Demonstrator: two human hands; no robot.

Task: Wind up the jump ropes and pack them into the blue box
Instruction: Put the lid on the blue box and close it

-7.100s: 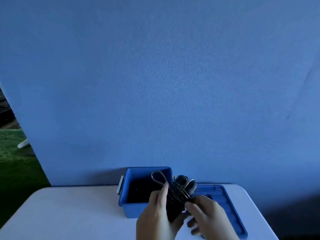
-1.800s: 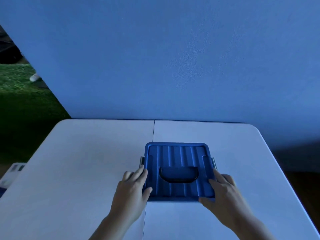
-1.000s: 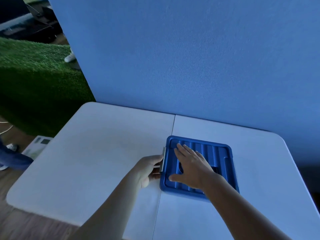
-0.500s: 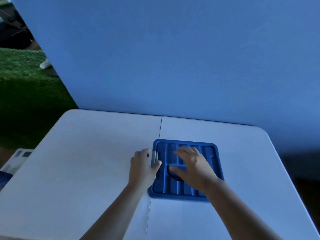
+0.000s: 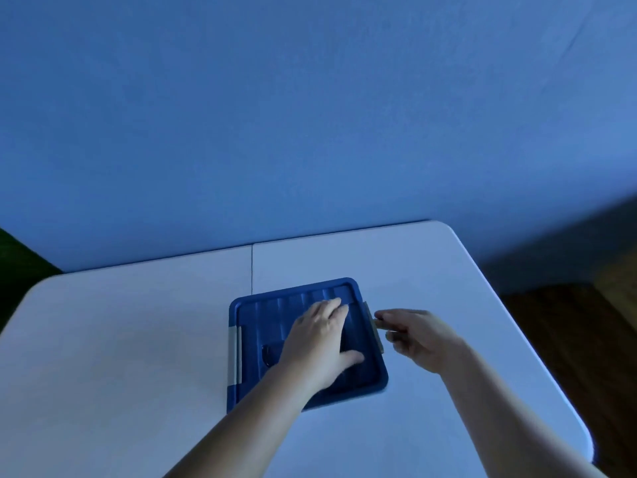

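Nearly finished: latching the lidded blue box (image 5: 233,391), centred on table (image 5: 120,357). Pressing lid (image 5: 262,319) with flat, spread left hand (image 5: 320,339); touching right latch (image 5: 370,312) with curled right hand (image 5: 413,334), pinch or push unclear. Next, probably snapping latch down firmly.

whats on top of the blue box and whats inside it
A ribbed blue plastic lid covers it, with the left hand flat on top. Contents are hidden.
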